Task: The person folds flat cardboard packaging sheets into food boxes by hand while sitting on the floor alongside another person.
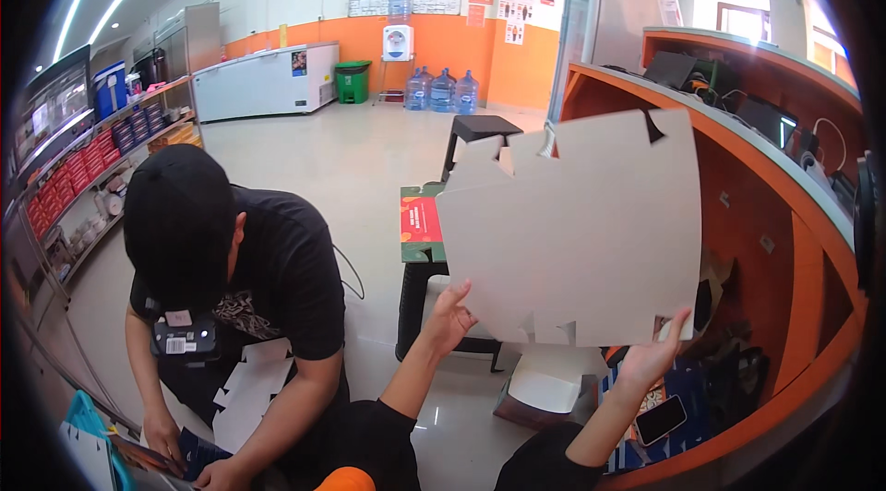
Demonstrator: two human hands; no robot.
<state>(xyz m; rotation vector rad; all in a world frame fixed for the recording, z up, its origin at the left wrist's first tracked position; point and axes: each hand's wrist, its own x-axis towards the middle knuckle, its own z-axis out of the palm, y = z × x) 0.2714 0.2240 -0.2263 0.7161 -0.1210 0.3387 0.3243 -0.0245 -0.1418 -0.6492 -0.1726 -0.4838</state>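
Observation:
A large pale cardboard sheet [577, 228] with notches cut into its edges stands raised before me, its plain side toward me. Its lower left edge is pinched in my left hand [449, 320], thumb on the near side. At the lower right corner my right hand [651, 360] grips it, thumb up and fingers partly hidden behind. Beyond the sheet, a green and red printed cardboard piece [422, 221] lies on a black stool [413, 306], partly covered from view. Under the sheet, a box with a pale open flap [556, 378] sits on the floor.
To my left a person in a black cap [180, 223] bends over a blue item, a notched white card [251, 389] on their lap. At right stands an orange counter [794, 288]; a phone [661, 420] lies on blue packages beneath it. Farther off is a dark stool [484, 127].

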